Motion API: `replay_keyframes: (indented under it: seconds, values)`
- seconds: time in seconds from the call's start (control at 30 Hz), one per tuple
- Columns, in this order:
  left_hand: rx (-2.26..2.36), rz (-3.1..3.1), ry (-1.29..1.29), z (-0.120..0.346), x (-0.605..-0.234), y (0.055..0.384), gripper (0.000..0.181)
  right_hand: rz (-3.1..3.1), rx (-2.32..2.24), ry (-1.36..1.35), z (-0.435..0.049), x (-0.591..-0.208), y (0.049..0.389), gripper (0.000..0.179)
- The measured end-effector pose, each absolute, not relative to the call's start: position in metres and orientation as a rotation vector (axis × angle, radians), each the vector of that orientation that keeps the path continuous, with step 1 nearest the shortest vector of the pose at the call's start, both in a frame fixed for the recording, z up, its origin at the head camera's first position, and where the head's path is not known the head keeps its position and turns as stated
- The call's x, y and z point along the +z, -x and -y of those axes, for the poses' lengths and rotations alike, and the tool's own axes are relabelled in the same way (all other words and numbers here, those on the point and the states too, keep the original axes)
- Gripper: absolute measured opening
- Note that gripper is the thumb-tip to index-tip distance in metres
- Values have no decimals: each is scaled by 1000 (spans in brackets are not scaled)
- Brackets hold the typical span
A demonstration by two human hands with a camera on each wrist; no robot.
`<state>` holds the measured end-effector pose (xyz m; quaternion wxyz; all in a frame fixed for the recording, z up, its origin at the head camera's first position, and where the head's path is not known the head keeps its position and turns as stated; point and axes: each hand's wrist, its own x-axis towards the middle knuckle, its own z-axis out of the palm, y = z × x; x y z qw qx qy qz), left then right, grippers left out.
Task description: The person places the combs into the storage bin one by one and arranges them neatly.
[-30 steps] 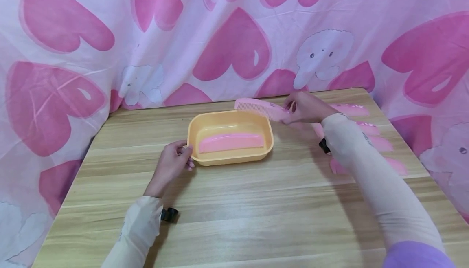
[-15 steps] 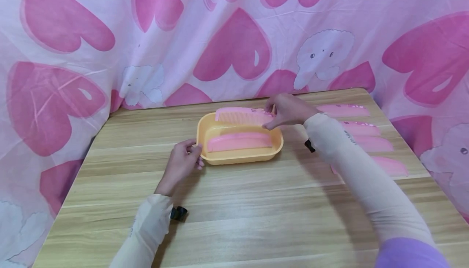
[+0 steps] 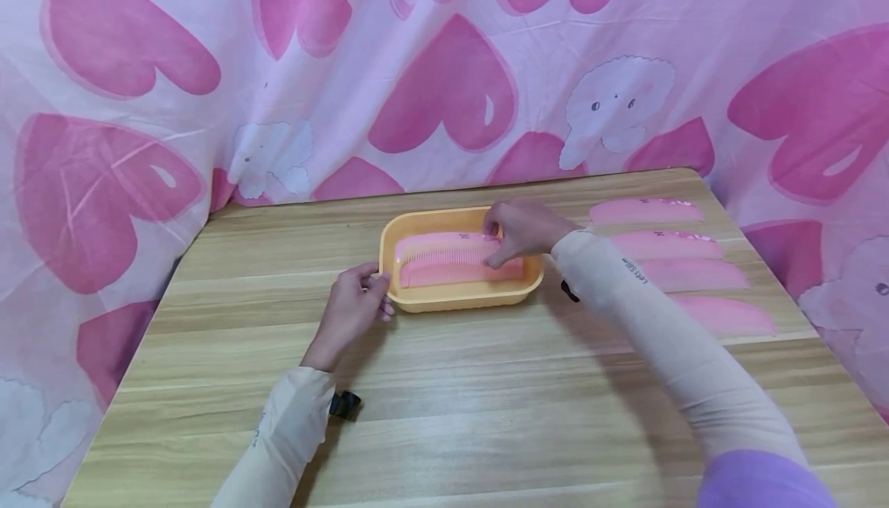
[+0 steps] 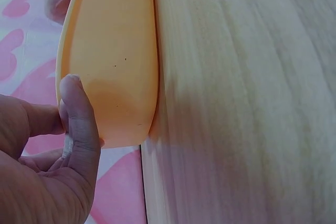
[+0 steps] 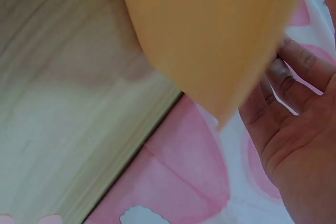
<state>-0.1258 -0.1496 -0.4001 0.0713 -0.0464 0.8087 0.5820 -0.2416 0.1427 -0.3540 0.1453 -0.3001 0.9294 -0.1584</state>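
A yellow-orange plastic basin stands on the table, a pink comb lying along its floor. My left hand pinches the basin's left end; in the left wrist view thumb and fingers of that hand grip the rim of the basin. Inside the basin, my right hand holds a second pink comb by its right end, just behind the first and teeth toward me. From the right wrist, the fingertips of my right hand are hidden behind the basin's wall.
Several more pink combs lie in a column on the right of the wooden table, partly behind my right forearm. A pink heart-print cloth hangs along the table's back and sides.
My right hand has carried the second comb left and down, from behind the basin's right corner into it. The basin has shifted slightly right with my left hand on it.
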Motion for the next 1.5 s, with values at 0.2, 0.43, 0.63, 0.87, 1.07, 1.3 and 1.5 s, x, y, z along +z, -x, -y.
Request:
replay_keyframes:
  seconds: [0.2, 0.43, 0.63, 0.87, 1.07, 1.3, 1.5]
  values:
    - [1769, -2418, 125, 150, -401, 127, 33, -2656, -423, 925, -139, -367, 242, 53]
    - [1773, -2412, 117, 151, -402, 127, 34, -2636, -391, 956, -133, -377, 244, 41]
    - [1768, -2419, 110, 150, -401, 126, 35, -2638, -370, 989, -133, -378, 244, 38]
    - [1787, -2404, 119, 150, -401, 126, 34, -2617, -353, 938, -133, -375, 242, 42]
    - [1776, -2408, 112, 149, -400, 127, 35, -2615, -441, 913, -143, -360, 235, 61]
    - [1761, -2413, 113, 149, -400, 127, 35, -2648, -539, 937, -169, -333, 221, 57]
    - [1758, -2414, 117, 150, -400, 126, 37, -2734, -562, 922, -203, -325, 207, 46]
